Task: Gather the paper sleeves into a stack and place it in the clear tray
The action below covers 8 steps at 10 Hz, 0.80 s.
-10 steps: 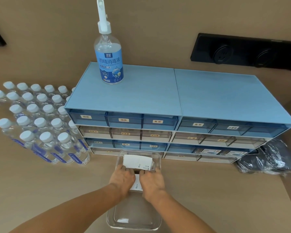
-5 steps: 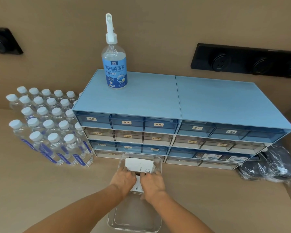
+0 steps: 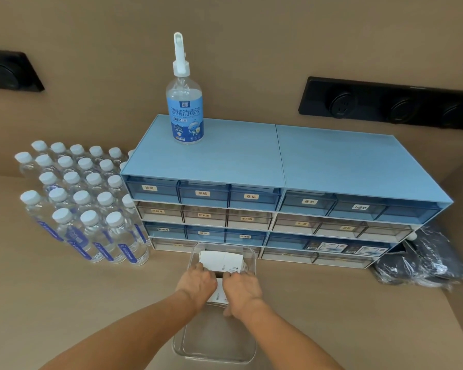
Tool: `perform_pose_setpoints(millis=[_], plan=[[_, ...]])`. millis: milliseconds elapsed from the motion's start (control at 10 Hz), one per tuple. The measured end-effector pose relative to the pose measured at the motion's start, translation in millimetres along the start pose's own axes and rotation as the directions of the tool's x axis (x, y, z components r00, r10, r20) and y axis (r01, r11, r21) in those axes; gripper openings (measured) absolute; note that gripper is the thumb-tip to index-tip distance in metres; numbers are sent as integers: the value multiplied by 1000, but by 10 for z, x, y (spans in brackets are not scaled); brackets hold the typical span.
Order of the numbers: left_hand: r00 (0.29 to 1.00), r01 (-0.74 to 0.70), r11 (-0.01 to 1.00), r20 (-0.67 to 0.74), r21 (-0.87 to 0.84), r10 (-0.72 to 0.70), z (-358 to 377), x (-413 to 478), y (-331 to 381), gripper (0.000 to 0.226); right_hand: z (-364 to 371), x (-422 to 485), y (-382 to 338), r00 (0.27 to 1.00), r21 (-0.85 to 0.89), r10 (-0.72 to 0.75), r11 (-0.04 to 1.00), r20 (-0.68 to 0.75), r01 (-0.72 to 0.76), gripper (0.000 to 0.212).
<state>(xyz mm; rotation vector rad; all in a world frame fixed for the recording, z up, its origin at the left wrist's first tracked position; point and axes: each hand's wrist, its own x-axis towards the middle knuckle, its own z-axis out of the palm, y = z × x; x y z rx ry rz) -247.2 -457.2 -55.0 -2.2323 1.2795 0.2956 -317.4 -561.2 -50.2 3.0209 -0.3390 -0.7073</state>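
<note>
My left hand (image 3: 197, 284) and right hand (image 3: 242, 288), side by side inside the clear tray (image 3: 249, 353), both curl closed on the white paper sleeves (image 3: 221, 260). The sleeves lie at the tray's 12 o'clock end, below the blue drawer unit (image 3: 278, 161). Water bottles (image 3: 91, 209) stand at 10 o'clock on the desk (image 3: 64, 303).

Matt tan tabletop (image 3: 64, 303), smooth and dull. The clear tray (image 3: 214, 351) is glossy see-through plastic; the paper sleeves (image 3: 221, 260) inside are flat white paper. The drawer unit (image 3: 278, 156) has a satin blue plastic top and translucent fronts. Shiny clear plastic water bottles (image 3: 91, 209), and crinkly glossy black bags (image 3: 422, 260) too.
</note>
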Motion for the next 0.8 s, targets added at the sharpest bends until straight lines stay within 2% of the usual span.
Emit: perform_pose_setpoints(millis=[300, 500, 600, 700, 800], plan=[[1000, 10, 1000, -16, -24, -11, -54, -64, -15, 46, -12, -89, -16, 999, 10, 30, 1000, -22, -30, 63], [999, 39, 996, -25, -77, -41, -136, -194, -69, 49, -113, -178, -9, 999, 37, 28, 999, -40, -26, 70], [996, 62, 994, -56, -90, -67, -209, -241, -137, 54, -221, -280, -2, 997, 50, 31, 998, -73, -28, 62], [996, 59, 996, -62, -64, -63, -309, -334, -229, 53, -341, -405, -7, 991, 56, 48, 998, -123, -41, 40], [994, 61, 991, -88, -115, -71, -413, -496, -361, 40, -489, -546, -75, 990, 61, 98, 994, -106, -92, 34]])
